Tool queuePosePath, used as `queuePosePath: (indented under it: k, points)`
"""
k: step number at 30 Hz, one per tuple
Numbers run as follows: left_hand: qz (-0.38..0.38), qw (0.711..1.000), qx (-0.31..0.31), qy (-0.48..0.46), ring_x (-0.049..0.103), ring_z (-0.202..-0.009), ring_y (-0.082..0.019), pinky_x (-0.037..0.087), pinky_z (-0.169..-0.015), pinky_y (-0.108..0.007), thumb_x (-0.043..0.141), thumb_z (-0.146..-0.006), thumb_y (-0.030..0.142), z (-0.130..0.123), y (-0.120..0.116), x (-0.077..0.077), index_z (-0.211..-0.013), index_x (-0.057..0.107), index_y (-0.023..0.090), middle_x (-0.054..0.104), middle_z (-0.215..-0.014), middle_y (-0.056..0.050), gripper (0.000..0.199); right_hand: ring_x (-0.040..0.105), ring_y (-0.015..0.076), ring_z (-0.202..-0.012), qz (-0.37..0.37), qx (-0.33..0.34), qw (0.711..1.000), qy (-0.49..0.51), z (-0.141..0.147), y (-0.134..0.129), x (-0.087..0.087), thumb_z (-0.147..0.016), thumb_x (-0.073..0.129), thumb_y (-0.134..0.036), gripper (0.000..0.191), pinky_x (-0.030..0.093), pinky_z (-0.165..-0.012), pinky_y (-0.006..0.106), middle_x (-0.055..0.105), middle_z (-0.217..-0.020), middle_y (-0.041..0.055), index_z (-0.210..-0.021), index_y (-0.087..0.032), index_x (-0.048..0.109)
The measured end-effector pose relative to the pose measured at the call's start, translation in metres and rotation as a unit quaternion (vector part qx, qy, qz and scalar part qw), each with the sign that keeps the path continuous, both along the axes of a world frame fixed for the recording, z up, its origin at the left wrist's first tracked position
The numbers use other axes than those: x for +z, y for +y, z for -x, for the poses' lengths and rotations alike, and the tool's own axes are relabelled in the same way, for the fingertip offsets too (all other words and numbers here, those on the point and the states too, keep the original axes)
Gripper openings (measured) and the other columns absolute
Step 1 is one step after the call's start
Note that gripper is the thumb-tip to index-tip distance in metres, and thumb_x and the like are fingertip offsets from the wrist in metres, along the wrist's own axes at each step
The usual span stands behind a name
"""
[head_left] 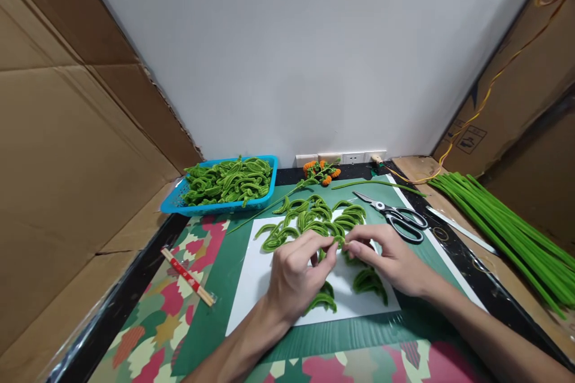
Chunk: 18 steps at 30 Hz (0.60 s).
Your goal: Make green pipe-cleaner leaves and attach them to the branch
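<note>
Over a white paper sheet [251,287], my left hand [302,268] and my right hand [390,256] meet fingertip to fingertip. Both are closed in a pinch on a small green pipe cleaner piece [338,242], partly hidden by the fingers. Bent green pipe cleaner pieces [314,210] lie in a loose heap just beyond my hands. Nearer to me, a few curved ones [370,282] rest on the paper beside my right hand, and others [324,299] lie partly under my left hand.
Back left, a blue basket [215,209] holds many bent green pieces. An orange flower stem [321,172] lies near the wall. Scissors [395,215] rest right of the heap. Straight green pipe cleaners [503,233] are bundled far right. Wrapped chopsticks [188,276] lie left.
</note>
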State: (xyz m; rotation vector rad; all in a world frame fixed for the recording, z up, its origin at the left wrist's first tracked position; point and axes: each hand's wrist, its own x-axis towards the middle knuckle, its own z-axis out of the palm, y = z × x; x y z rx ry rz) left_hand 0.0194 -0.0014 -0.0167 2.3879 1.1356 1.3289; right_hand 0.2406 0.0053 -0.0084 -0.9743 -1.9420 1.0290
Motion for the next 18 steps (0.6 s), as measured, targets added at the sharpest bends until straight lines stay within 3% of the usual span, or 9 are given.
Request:
queuePosePath:
  k: [6,8,10,11,13,15,16,18]
  points:
    - [-0.037,0.999,-0.008,0.023,0.061,-0.059,-0.013,0.048,-0.058,-0.025,0.072,-0.096,0.012,0.000,-0.002,0.002,-0.091,0.074,0.016,0.071,-0.074,-0.002,0.007,0.053,0.0133,-0.058,0.081,0.018,0.994,0.068,0.014,-0.006,-0.007,-0.107,0.056,-0.050,0.048,0.041,-0.056,0.025,0.062,-0.063,-0.0006,-0.073,-0.017,0.067]
    - [-0.029,0.999,0.001,0.018,0.059,-0.058,-0.012,0.047,-0.057,-0.025,0.072,-0.095,0.013,0.000,-0.001,0.003,-0.090,0.074,0.017,0.071,-0.074,-0.001,0.006,0.055,0.0139,-0.057,0.027,0.011,0.999,0.025,0.006,-0.002,-0.007,-0.109,0.054,-0.045,0.047,0.042,-0.055,0.026,0.063,-0.062,0.0005,-0.072,-0.018,0.067]
    - [-0.012,1.000,0.012,0.013,0.057,-0.058,-0.012,0.045,-0.056,-0.025,0.072,-0.095,0.014,0.001,0.000,0.003,-0.089,0.073,0.017,0.069,-0.073,0.000,0.007,0.060,0.0157,-0.061,-0.112,-0.060,0.990,-0.058,-0.008,0.005,-0.009,-0.109,0.052,-0.037,0.042,0.047,-0.062,0.028,0.070,-0.068,0.0032,-0.075,-0.019,0.070]
    - [-0.002,1.000,0.016,0.011,0.056,-0.057,-0.011,0.044,-0.056,-0.025,0.071,-0.096,0.014,0.001,0.000,0.002,-0.089,0.073,0.017,0.069,-0.074,0.000,0.007,0.063,0.0174,-0.064,-0.203,-0.121,0.966,-0.104,-0.017,0.010,-0.011,-0.108,0.053,-0.034,0.036,0.050,-0.068,0.031,0.074,-0.074,0.0052,-0.081,-0.019,0.073]
    - [0.023,0.999,0.021,0.011,0.054,-0.056,-0.011,0.043,-0.055,-0.025,0.070,-0.096,0.016,0.001,0.000,0.001,-0.090,0.072,0.018,0.070,-0.076,0.000,0.007,0.073,0.0231,-0.080,-0.281,-0.222,0.910,-0.209,-0.037,0.022,-0.017,-0.106,0.053,-0.029,0.027,0.052,-0.098,0.046,0.083,-0.095,0.0086,-0.103,-0.022,0.079]
    - [0.045,0.999,0.026,0.015,0.054,-0.056,-0.010,0.043,-0.054,-0.026,0.070,-0.097,0.017,0.001,-0.001,0.000,-0.091,0.073,0.018,0.071,-0.080,0.000,0.007,0.075,0.0317,-0.110,-0.298,-0.303,0.860,-0.285,-0.058,0.033,-0.026,-0.104,0.049,-0.024,0.036,0.039,-0.117,0.063,0.080,-0.122,0.0139,-0.134,-0.022,0.071]
    - [0.052,0.998,0.027,0.016,0.054,-0.056,-0.010,0.043,-0.055,-0.026,0.069,-0.098,0.018,0.001,-0.001,0.000,-0.092,0.073,0.018,0.072,-0.081,0.000,0.007,0.066,0.0379,-0.130,-0.292,-0.340,0.831,-0.330,-0.069,0.038,-0.030,-0.104,0.051,-0.028,0.046,0.028,-0.121,0.072,0.071,-0.143,0.0168,-0.147,-0.022,0.062]
    - [0.058,0.998,0.026,0.016,0.054,-0.056,-0.011,0.043,-0.055,-0.026,0.068,-0.099,0.019,0.001,-0.001,0.000,-0.095,0.073,0.018,0.072,-0.083,-0.001,0.007,0.056,0.0431,-0.143,-0.274,-0.364,0.804,-0.382,-0.087,0.044,-0.035,-0.103,0.054,-0.037,0.056,0.018,-0.123,0.077,0.064,-0.151,0.0201,-0.156,-0.019,0.055]
